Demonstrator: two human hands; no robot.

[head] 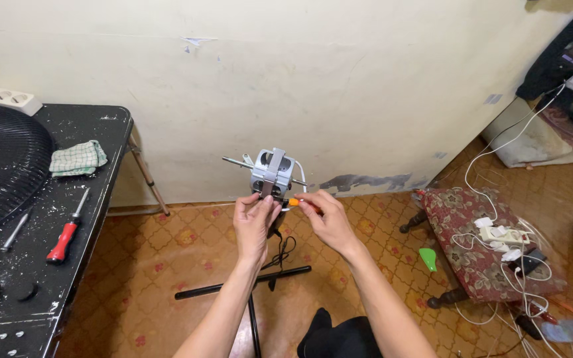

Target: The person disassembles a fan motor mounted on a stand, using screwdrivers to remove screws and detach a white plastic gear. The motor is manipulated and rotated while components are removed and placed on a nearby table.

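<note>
A grey fan motor [272, 173] with a metal shaft sticking out to the left sits on top of a black stand [241, 286]. My left hand [254, 222] grips the underside of the motor, fingers curled around its base. My right hand [327, 217] pinches a small orange-handled tool [294, 201] against the motor's lower right side. A black cord hangs down below the motor.
A black table [94, 219] at the left carries a black fan grille [1, 162], a checked cloth [77, 158], a red-handled screwdriver [66, 236] and a grey screwdriver. A patterned stool [475, 255] at the right holds a white power strip with cables.
</note>
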